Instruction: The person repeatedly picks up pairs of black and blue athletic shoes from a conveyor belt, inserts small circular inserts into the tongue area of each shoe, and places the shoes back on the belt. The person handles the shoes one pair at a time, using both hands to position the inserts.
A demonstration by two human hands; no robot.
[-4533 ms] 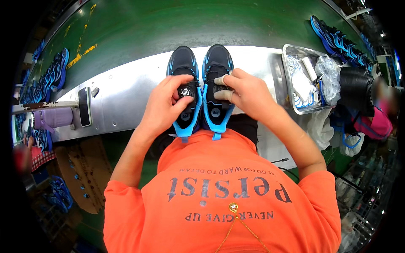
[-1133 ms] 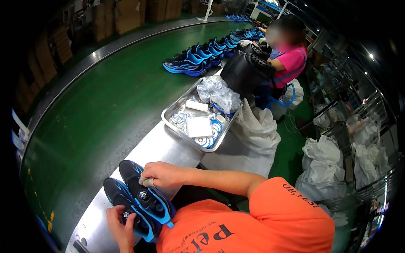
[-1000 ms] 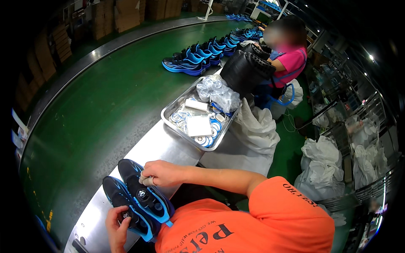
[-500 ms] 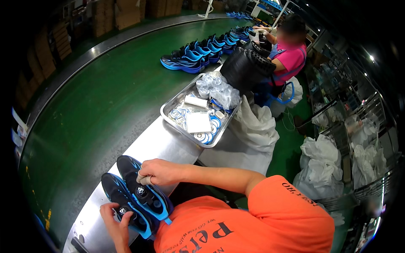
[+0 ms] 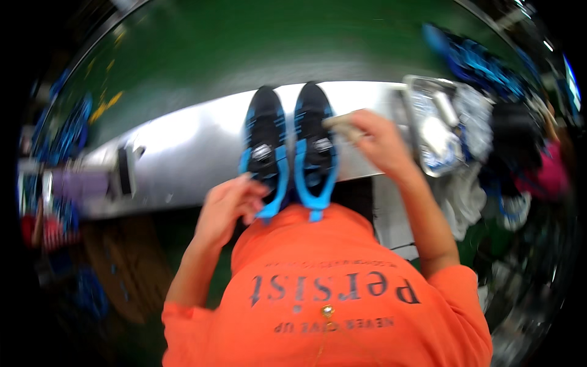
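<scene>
Shoes [image 5: 263, 119] on the desk [image 5: 189, 147] already carry dials [image 5: 262, 152]; what remains, and the grip of left hand [image 5: 224, 205] and right hand [image 5: 378, 140] (both blurred), I cannot tell.

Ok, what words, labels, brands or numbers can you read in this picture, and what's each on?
Orange shirt: dark lettering, one big line and smaller ones, upside down here; I won't copy the wording.
Dial on the left shoe: pale mark, too blurred to read.
Metal tray: any print on its white and blue contents is too blurred to read.
</scene>
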